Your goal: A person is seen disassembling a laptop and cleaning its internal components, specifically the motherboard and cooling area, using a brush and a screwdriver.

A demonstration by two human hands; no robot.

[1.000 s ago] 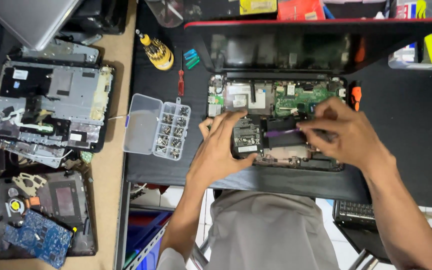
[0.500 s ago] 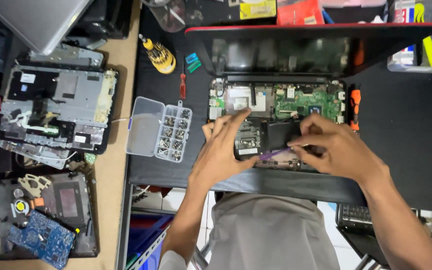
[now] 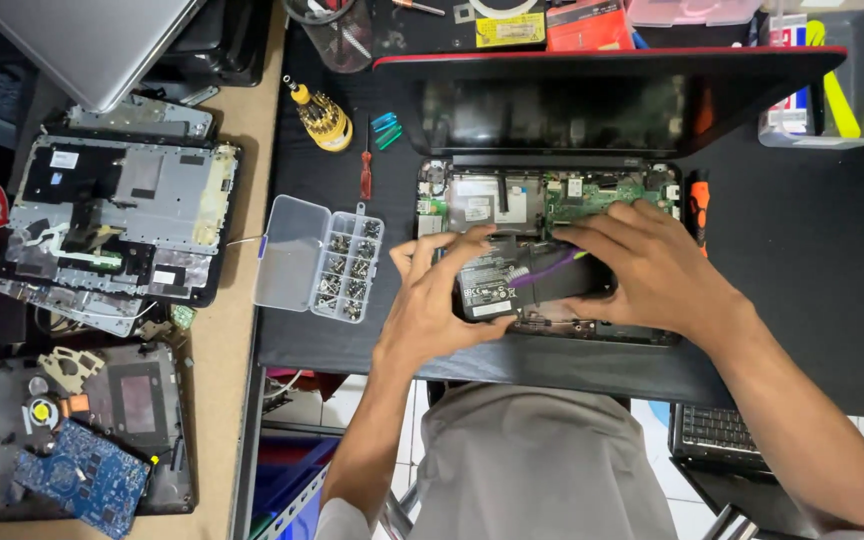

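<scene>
A black matte mat [image 3: 812,300] covers the desk, with a bare pale wood strip [image 3: 237,330] at its 9 o'clock edge; tiled floor shows below at 6 o'clock. On the mat lies an opened laptop [image 3: 552,250], its red-edged lid [image 3: 602,100] folded back toward 12 o'clock and its green circuit board [image 3: 602,195] bared. Out at 9 o'clock sit stripped laptop shells [image 3: 117,215] of grey metal and foil, and a blue circuit board [image 3: 82,480] at 7 o'clock. A clear plastic screw box [image 3: 317,258], lid open, stands just at 9 o'clock of the laptop; a red-handled screwdriver [image 3: 365,165] and a yellow bit holder [image 3: 320,120] lie at its 12 o'clock.

The flat black rectangular battery [image 3: 512,280] sits in the laptop's middle bay. The left hand [image 3: 442,300] pinches its 9 o'clock end, fingers curled; the right hand [image 3: 652,265] lies spread over its 3 o'clock end, fingertips pressing down.
</scene>
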